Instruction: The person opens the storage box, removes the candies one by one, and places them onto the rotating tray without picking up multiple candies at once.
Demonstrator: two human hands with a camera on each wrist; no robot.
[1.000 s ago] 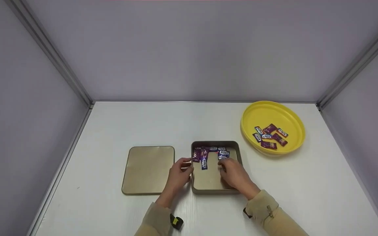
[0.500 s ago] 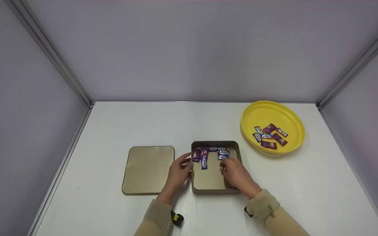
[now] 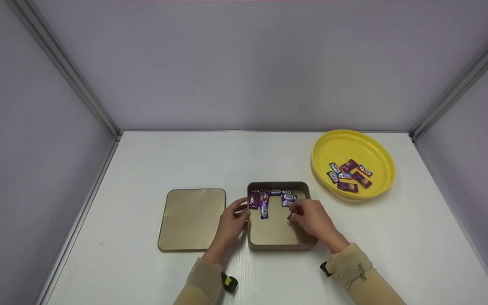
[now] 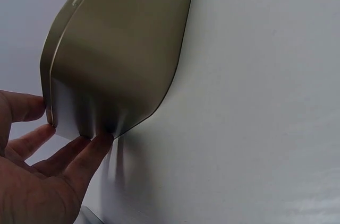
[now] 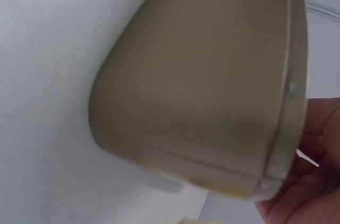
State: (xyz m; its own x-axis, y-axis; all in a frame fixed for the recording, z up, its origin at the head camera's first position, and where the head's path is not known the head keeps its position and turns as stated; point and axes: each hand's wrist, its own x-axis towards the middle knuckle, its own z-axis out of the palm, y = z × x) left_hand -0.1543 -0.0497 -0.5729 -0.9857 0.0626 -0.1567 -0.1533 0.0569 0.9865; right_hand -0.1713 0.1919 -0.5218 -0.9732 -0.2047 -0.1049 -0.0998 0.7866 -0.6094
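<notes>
A gold square tin (image 3: 269,237) stands without its lid and has several small wrapped candies (image 3: 264,212) along its far and left sides. The left hand (image 3: 232,222) rests its fingertips on the tin's left outer wall; in the left wrist view the fingers (image 4: 79,165) press the side near the rim. The right hand (image 3: 314,218) is over the tin's right part with fingers curled, pinching a small reddish wrapped candy (image 3: 290,215) that they mostly hide. In the right wrist view the hand (image 5: 319,171) is partly behind the tin's wall (image 5: 202,75).
A gold lid (image 3: 192,220) lies flat left of the tin. At the back right stands a yellow round tray (image 3: 345,146) holding several purple, blue and red wrapped candies (image 3: 347,187). Grey walls enclose the white table (image 3: 142,169) at the back and sides.
The right hand has shifted a little right and up within the tin, and reddish colour now shows at its fingers. The left hand slid slightly up the tin's side. The candies in the tray stay put.
</notes>
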